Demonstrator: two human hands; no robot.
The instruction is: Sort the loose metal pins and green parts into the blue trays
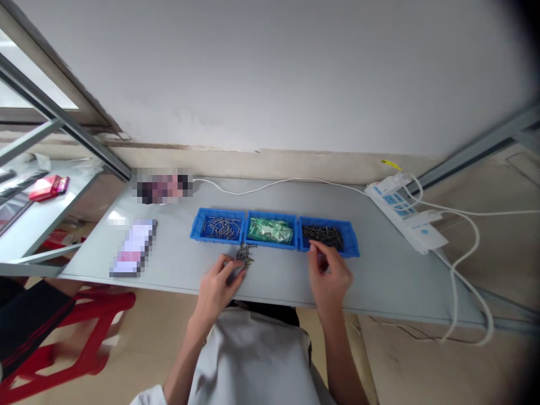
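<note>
Three blue trays stand side by side on a grey table [379, 281]. The left tray [218, 226] holds silvery screws, the middle tray [270, 230] green packets, the right tray [328, 236] dark screws. A small pile of dark screws [245, 254] lies on the table in front of the trays. My left hand [217, 287] rests beside that pile, its fingers curled and pinched near it. My right hand [328, 275] hovers at the front rim of the right tray, fingers pinched together; what they hold, if anything, is too small to see.
A white power strip [405, 219] with white cables lies at the table's right end. A phone [134, 247] and a blurred object [162, 187] sit at the left. A red stool [84, 332] stands lower left, beside another person's dark clothing. A metal shelf [37, 197] is at far left.
</note>
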